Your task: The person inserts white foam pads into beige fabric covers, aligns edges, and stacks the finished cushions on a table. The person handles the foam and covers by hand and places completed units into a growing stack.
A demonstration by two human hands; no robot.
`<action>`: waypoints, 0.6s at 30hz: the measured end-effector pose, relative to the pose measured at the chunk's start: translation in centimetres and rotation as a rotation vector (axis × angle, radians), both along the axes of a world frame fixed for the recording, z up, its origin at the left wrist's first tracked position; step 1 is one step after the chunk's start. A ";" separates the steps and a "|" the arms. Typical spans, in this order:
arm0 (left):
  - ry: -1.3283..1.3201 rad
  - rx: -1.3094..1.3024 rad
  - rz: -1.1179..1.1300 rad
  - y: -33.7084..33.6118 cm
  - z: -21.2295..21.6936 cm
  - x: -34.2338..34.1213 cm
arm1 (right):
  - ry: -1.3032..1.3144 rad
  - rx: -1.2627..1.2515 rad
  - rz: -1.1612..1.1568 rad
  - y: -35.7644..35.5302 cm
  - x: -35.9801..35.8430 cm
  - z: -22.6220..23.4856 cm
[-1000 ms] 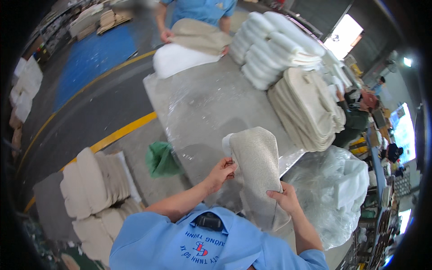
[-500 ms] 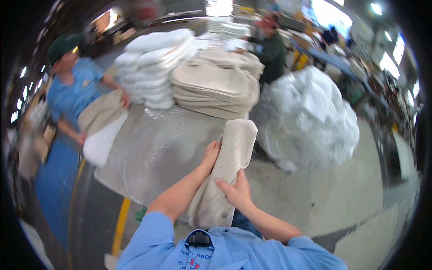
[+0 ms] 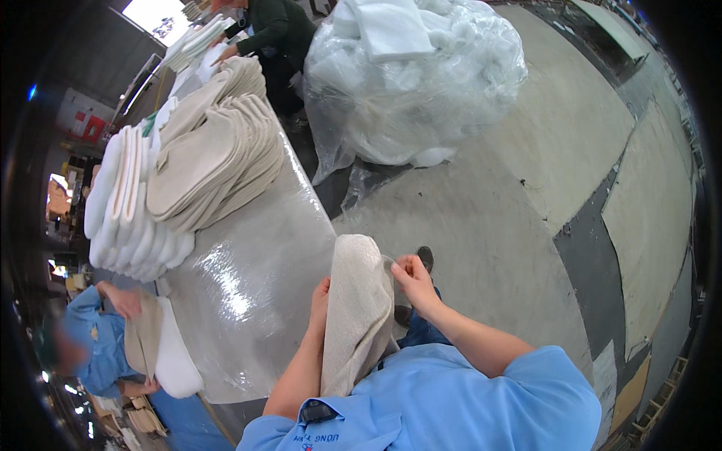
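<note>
A beige fabric cushion cover (image 3: pixel 357 308) stands on end in front of my body, long and folded, with creases down its right side. My left hand (image 3: pixel 321 303) holds it along its left edge, fingers mostly hidden behind the cloth. On the other side, my right hand (image 3: pixel 413 279) is closed in a pinch just off the upper right edge. A thin pale strand runs from the cover to those fingertips; its kind is too small to tell.
A plastic-wrapped table (image 3: pixel 248 301) carries stacked beige covers (image 3: pixel 214 150) and white pads (image 3: pixel 128 210). At left a co-worker (image 3: pixel 101 338) handles a beige cover and white pad (image 3: pixel 174 353). Another person (image 3: pixel 278 37) stands beyond. A big clear bag of white wadding (image 3: pixel 421 90) sits on the floor.
My view has swung to the right and downward. My right hand has left the middle of the cover and now pinches at its upper right edge. My left hand keeps its hold.
</note>
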State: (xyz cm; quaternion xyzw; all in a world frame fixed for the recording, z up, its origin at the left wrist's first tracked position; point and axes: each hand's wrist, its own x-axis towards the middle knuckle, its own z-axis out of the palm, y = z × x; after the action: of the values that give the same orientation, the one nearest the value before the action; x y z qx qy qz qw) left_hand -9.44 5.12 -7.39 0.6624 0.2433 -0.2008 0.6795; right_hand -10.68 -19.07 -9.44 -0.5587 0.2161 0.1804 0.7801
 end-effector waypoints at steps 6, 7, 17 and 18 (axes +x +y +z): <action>0.173 -0.034 0.049 -1.5 -0.2 3.9 | 0.298 0.315 -0.191 3.2 4.2 -2.9; 0.179 -0.029 0.060 -1.7 0.2 4.2 | 0.360 0.381 -0.222 3.5 4.5 -1.6; 0.085 0.251 -0.006 -3.9 1.0 5.6 | 0.702 0.159 -0.006 2.5 7.0 -1.8; 0.073 0.248 0.017 -4.0 0.5 5.4 | 0.771 0.081 0.023 2.9 8.0 -1.0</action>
State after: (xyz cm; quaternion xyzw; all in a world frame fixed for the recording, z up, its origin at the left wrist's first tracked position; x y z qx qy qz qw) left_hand -4.08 1.15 -6.84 0.7315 0.2962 -0.1876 0.5848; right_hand -2.70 -16.21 -10.49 -0.4211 0.4800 0.3944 0.6609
